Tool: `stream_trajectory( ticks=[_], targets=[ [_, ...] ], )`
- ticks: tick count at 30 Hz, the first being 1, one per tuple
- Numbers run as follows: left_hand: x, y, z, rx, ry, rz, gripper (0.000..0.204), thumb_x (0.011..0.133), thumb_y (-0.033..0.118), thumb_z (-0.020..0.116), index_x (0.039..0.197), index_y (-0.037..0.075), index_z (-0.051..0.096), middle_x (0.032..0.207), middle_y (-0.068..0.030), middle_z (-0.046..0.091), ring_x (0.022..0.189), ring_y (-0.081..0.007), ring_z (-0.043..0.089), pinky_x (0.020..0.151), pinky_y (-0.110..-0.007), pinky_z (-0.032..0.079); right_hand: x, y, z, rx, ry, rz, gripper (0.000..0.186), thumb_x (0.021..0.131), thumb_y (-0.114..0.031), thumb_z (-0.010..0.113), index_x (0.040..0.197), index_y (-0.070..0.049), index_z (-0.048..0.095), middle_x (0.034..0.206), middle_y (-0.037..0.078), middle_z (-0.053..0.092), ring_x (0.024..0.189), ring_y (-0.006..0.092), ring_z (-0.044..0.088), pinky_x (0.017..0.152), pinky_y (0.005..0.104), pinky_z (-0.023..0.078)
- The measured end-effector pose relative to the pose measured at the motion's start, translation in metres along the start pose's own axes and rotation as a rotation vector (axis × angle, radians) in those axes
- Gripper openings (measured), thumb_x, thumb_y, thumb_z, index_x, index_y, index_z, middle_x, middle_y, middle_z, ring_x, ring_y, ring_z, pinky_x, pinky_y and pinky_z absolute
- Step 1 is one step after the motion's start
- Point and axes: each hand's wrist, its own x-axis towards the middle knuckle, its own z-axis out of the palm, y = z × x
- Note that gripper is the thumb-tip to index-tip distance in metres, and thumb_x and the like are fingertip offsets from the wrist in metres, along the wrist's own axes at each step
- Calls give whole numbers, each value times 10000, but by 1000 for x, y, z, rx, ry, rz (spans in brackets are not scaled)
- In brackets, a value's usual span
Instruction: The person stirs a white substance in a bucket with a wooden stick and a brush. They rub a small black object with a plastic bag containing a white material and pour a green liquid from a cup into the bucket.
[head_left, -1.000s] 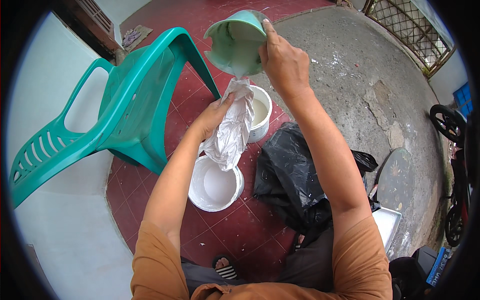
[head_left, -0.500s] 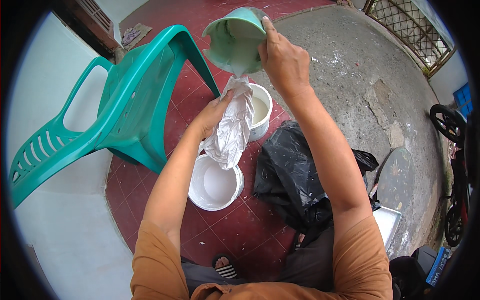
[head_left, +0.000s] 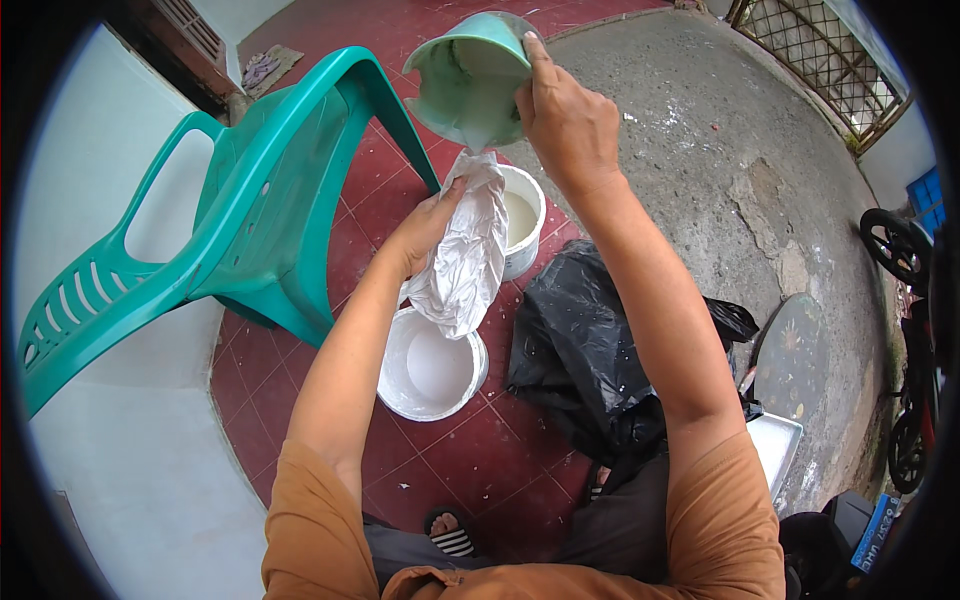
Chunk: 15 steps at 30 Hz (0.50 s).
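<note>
My right hand grips the rim of a green plastic bowl with a broken edge. The bowl is tilted, and whitish liquid inside it runs down to its lower lip, right over the mouth of a crumpled white plastic bag. Closed round the upper left side of that bag is my left hand. Behind the bag stands a white bucket of milky liquid. A second white bucket, nearer to me, has white residue inside; the bag's lower end hangs over its far rim.
A green plastic chair stands close on the left by the white wall. A black plastic bag lies right of the buckets on red tiles. A white tray and an oval grey board lie farther right.
The wrinkles of the white bag have shifted a little, and its side looks slightly smoother. Both hands and the tilted bowl stay almost in place.
</note>
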Motion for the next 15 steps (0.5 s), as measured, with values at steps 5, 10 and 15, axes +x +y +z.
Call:
stream_trajectory(
  ticks=[5, 10, 15],
  targets=[
    [4, -4, -3, -13, -7, 11, 788, 999, 591, 525, 1491, -14, 418, 1407, -161, 567, 1272, -235, 562, 1057, -360, 458, 0, -3, 1, -6, -6, 3, 500, 855, -199, 655, 1332, -55, 613, 754, 36, 655, 567, 229, 678, 500, 352, 537],
    [7, -6, -6, -3, -1, 37, 780, 1002, 588, 520, 1491, -12, 422, 1412, -158, 562, 1293, -235, 544, 1080, -364, 438, 1, -5, -1, -15, -71, 107, 464, 885, -213, 613, 1320, -51, 623, 769, 83, 699, 603, 263, 698, 532, 384, 554],
    [-4, -3, -8, -40, -19, 35, 784, 1003, 587, 517, 1498, -13, 415, 1434, -157, 545, 1312, -233, 524, 1098, -362, 416, 5, 10, -4, 61, -238, 394, 408, 912, -251, 555, 1233, -14, 641, 854, 184, 724, 724, 378, 707, 706, 479, 564]
  ],
)
